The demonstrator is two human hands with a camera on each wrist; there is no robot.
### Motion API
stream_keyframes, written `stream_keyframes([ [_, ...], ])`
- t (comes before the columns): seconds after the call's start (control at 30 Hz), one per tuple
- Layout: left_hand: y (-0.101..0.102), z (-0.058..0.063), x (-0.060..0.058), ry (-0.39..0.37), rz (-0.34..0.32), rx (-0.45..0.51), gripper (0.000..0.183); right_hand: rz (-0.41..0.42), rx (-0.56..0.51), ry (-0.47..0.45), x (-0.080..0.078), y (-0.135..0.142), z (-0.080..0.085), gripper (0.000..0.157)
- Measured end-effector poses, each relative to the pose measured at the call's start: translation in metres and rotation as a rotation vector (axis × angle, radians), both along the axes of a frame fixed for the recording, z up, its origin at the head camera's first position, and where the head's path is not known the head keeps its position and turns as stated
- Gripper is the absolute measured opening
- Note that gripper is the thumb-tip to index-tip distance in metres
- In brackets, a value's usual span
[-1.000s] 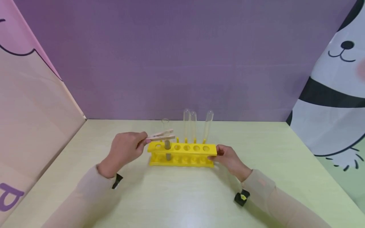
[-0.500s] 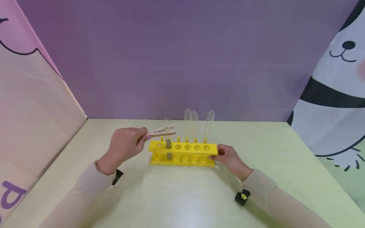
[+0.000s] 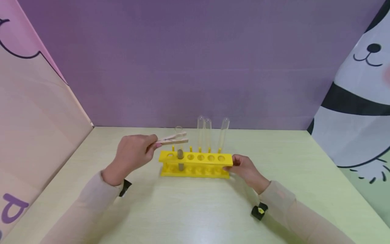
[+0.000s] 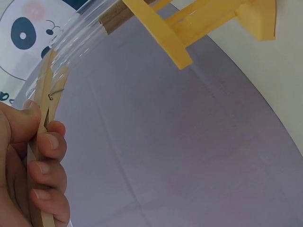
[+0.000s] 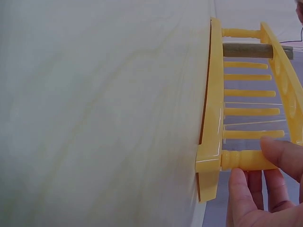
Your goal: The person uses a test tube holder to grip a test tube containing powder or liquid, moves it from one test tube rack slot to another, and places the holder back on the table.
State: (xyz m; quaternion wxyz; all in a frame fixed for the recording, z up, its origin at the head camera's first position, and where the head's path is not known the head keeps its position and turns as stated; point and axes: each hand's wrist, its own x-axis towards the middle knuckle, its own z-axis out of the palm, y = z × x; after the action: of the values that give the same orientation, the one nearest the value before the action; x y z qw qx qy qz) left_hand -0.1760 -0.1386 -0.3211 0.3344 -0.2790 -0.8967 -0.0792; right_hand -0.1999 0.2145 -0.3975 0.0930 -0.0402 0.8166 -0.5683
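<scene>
In the head view my left hand [image 3: 134, 151] grips a wooden test tube holder [image 3: 170, 141], its prongs pointing right. The prongs lie at the upper part of a clear test tube with a grey-brown filling [image 3: 180, 154]. That tube stands in the second hole from the left of a yellow test tube rack [image 3: 195, 164]. The left wrist view has the fingers [image 4: 49, 173] curled round the holder's handle and the prongs beside the glass; their contact is unclear. My right hand [image 3: 246, 171] holds the rack's right end, thumb and fingers round its end post [image 5: 246, 160].
Behind the holes, 3 clear tubes [image 3: 200, 132] sit upside down on the rack's pegs. The pale wooden table [image 3: 195, 206] runs back to a purple backdrop [image 3: 195, 64]. Printed cloth walls [image 3: 350, 132] stand at both sides.
My left hand and the holder have risen a little along the filled tube. The right hand and the rack stay in place, apart from a slight shift of the view.
</scene>
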Motion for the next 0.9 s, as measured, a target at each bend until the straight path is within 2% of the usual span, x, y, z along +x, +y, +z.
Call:
stream_keyframes([
  [0.2, 0.000, 0.004, 0.001, -0.004, 0.003, 0.000, 0.029, -0.019, 0.003, -0.011, -0.002, 0.000, 0.000, 0.019],
  [0.57, -0.001, 0.011, 0.002, -0.005, 0.011, 0.001, 0.026, -0.006, 0.020, -0.012, -0.001, 0.000, -0.001, 0.019],
  [0.9, 0.000, 0.017, 0.001, 0.041, -0.011, 0.020, 0.028, -0.008, 0.036, -0.013, -0.002, 0.000, -0.001, 0.019],
])
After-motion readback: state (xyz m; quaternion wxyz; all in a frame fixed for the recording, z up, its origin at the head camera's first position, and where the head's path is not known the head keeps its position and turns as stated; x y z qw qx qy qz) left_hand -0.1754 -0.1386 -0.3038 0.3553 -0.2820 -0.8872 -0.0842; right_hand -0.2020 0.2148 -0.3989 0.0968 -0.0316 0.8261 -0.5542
